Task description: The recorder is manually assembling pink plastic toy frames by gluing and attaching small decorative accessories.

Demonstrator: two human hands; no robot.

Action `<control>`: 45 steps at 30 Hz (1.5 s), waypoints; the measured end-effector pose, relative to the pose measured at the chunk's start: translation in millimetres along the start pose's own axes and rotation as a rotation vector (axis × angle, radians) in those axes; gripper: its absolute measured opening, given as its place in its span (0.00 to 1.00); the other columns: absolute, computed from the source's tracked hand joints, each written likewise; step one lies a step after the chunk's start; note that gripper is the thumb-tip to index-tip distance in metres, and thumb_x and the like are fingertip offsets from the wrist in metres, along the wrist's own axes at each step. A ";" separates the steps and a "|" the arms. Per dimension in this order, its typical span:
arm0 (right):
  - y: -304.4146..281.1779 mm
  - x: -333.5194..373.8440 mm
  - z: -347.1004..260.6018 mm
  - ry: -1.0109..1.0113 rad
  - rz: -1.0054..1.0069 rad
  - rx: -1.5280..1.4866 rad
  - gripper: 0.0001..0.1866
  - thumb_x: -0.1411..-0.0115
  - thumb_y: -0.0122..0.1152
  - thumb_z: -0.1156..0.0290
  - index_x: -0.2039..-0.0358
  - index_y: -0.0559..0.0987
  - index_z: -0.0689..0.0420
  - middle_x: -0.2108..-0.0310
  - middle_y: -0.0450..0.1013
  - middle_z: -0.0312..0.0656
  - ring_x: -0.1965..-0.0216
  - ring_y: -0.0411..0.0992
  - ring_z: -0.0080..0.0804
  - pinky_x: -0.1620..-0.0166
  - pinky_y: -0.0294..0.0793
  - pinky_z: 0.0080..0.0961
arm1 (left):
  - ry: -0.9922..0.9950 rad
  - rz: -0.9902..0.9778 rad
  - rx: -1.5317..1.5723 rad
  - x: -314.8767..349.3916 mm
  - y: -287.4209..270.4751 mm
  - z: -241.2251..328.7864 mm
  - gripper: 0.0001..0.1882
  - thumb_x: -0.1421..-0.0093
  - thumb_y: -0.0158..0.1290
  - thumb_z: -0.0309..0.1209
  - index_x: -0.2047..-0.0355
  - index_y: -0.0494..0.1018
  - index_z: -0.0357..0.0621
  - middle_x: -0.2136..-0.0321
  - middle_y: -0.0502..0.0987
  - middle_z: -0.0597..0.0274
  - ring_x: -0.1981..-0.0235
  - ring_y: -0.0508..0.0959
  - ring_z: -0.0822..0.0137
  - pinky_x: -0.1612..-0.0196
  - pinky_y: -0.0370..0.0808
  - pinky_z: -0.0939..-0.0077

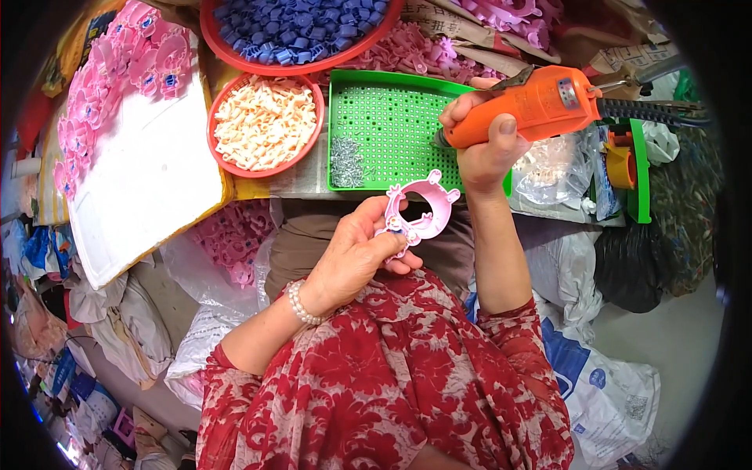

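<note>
My left hand (352, 249) pinches a pink plastic ring-shaped part (440, 205) with small knobs on its rim, held over my lap just in front of the green tray. In my right hand (492, 157) is an orange electric screwdriver (529, 106), its cord running off to the right. The fingers wrap round its body, and its nose points left and down over the right side of the green perforated tray (399, 125). A heap of small silver screws (345, 163) lies in that tray's near left corner. The screwdriver's tip and the pink part are apart.
Left of the tray stand a red bowl of cream-coloured pieces (265, 125) and, behind it, a red basin of blue pieces (298, 31). Many pink assembled parts (110, 86) lie along a white board (149, 172). A plastic bag (552, 168) sits right of the tray.
</note>
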State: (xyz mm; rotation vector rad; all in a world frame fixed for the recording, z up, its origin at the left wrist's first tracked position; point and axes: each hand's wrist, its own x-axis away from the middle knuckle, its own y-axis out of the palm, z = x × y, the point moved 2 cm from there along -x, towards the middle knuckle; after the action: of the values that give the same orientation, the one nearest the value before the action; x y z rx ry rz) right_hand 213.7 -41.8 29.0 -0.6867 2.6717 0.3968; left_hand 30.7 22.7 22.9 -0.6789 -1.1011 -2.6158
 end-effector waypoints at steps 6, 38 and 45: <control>-1.2 0.8 -2.8 0.003 0.003 -0.003 0.36 0.49 0.52 0.39 0.59 0.67 0.64 0.80 0.66 0.40 0.80 0.66 0.32 0.76 0.67 0.28 | -0.001 -0.007 -0.004 -1.4 -0.3 -3.3 0.19 0.44 0.44 0.21 0.50 0.60 0.34 0.65 0.74 0.57 0.73 0.79 0.67 0.72 0.77 0.84; 25.0 62.3 -75.8 0.069 -0.372 -0.509 0.47 0.59 0.62 0.37 0.50 0.64 0.64 0.71 0.69 0.42 0.69 0.69 0.32 0.62 0.71 0.28 | 0.083 0.030 -0.119 1.4 6.8 -7.4 0.13 0.42 0.47 0.27 0.57 0.65 0.36 0.71 0.74 0.61 0.75 0.77 0.72 0.74 0.75 0.83; 24.1 63.6 -77.1 0.061 -0.381 -0.517 0.46 0.58 0.62 0.37 0.50 0.63 0.63 0.71 0.69 0.42 0.68 0.69 0.32 0.62 0.71 0.28 | 0.076 0.035 -0.140 3.3 6.9 -8.0 0.15 0.42 0.46 0.27 0.55 0.64 0.36 0.70 0.74 0.61 0.75 0.77 0.73 0.74 0.75 0.83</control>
State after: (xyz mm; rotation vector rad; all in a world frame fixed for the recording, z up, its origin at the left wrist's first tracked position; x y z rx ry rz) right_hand 128.9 -74.4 77.1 -1.3445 2.4167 0.9807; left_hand 27.8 12.0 23.8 -0.6147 -0.8838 -2.6836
